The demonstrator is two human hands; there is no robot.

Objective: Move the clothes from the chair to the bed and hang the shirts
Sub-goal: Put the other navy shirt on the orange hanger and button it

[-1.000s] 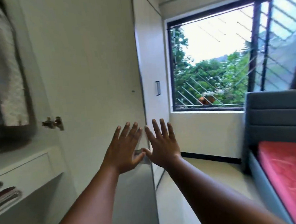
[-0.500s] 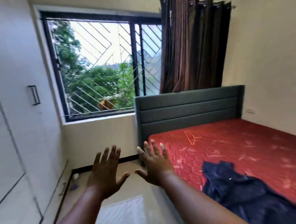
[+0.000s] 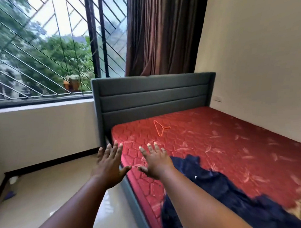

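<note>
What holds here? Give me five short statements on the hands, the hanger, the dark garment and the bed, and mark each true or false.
1. Both the left hand and the right hand are open, fingers spread, holding nothing. True.
2. The orange hanger hangs on the curtain. False: it lies flat on the red mattress, near the grey headboard.
3. The navy garment lies crumpled on the mattress beside the right forearm. True.
4. A shirt is already on the hanger. False: the hanger is bare.
5. The curtain covers the whole window. False: it is bunched at the right side, leaving the grille and trees in view.
</note>
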